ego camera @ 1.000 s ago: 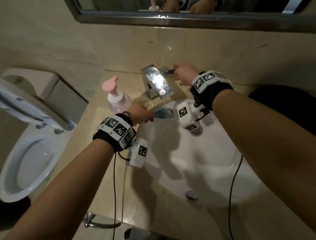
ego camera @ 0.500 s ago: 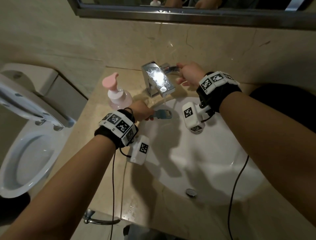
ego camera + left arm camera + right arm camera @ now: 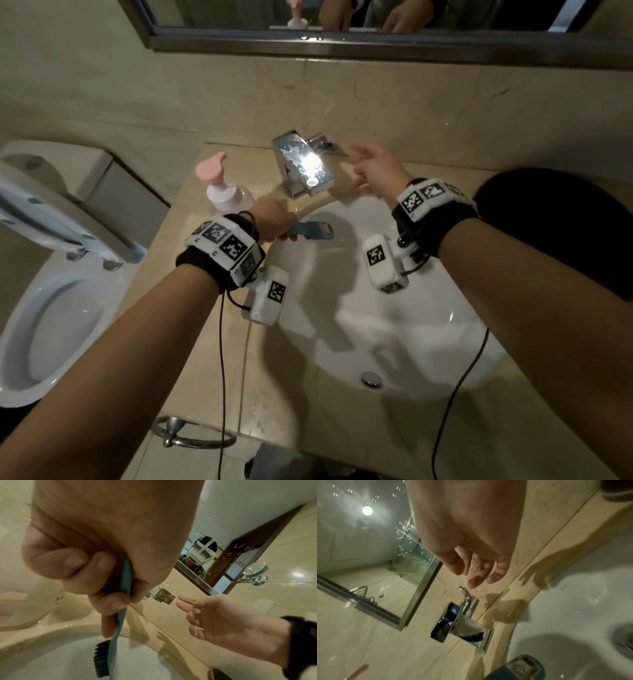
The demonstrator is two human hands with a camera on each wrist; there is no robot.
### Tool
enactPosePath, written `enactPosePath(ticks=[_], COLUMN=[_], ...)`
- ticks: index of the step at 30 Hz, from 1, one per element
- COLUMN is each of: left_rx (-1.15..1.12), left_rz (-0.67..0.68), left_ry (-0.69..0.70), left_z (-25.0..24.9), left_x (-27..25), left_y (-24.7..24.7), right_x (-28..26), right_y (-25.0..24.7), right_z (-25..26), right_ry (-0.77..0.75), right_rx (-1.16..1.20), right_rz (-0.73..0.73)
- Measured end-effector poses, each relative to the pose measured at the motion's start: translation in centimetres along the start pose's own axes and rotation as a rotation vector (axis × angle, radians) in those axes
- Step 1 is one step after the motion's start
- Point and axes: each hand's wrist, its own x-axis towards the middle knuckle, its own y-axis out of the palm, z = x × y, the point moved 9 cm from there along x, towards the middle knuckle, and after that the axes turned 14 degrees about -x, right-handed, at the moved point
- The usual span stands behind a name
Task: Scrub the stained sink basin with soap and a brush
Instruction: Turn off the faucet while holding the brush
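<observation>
Blue brush (image 3: pixel 313 230) gripped left (image 3: pixel 274 221), right (image 3: pixel 375 171) seemingly empty

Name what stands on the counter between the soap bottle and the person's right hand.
The chrome faucet stands between the soap bottle and the right hand; the head view shows it.

Both forearms stretched forward, banded at the wrists. Left hand (image 3: pixel 274 222) fisted, fingers (image 3: pixel 109 601) and thumb curled tight round a thin handle. Right hand (image 3: pixel 375 173) farther forward, raised, fingers (image 3: pixel 476 577) loosely spread, holding nothing.
</observation>
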Motion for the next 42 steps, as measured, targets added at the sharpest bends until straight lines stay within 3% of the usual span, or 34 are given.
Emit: enactPosePath(ticks=[4, 7, 9, 12, 21, 28, 34, 36, 39, 42], left_rx=[0.047, -0.018, -0.074, -0.065, 0.178, 0.808, 1.02, 0.976, 0.677, 0.277], left_rz=[-0.013, -0.016, 0.003, 0.052, 0.007, -0.086, -0.11, -0.125, -0.126, 0.099], left_ry=[0.002, 0.017, 0.044, 0.109, 0.397, 0.674, 0.928, 0.952, 0.861, 0.665], left_z=[-0.8, -1.6, -2.4, -4.1, -10.7, -13.4, -15.4, -15.7, -15.8, -15.1], left_x=[-0.5, -0.8, -1.0, -1.7, -4.9, -7.3, -9.9, -10.1, -9.1, -7.1], left_y=[1.0, 2.5, 3.7, 5.5, 9.7, 14.7, 17.5, 17.7, 16.8, 18.2], right_x=[-1.9, -4.1, -5.6, -7.1, -9.1, -10.0, -10.6, -10.9, -11.0, -11.4], right_y=[-1.7, -1.4, -1.2, -1.5, -4.6, -6.1, -8.5, -9.0, -10.2, -11.9], right_z=[-4.5, -8.1, -9.6, -10.0, -9.3, -10.8, -12.7, -12.8, -12.3, -12.8], right_ry=[0.209, 0.354, 0.405, 0.405, 0.392, 0.446, 0.46, 0.468, 0.421, 0.399], right_rx=[-0.01, -0.173, -0.261, -0.288, -0.231, -0.122, 0.036, 0.127, 0.231, 0.261], right_rz=[0.018, 0.221, 0.336, 0.388, 0.281, 0.193, 0.011, -0.01, -0.034, -0.124])
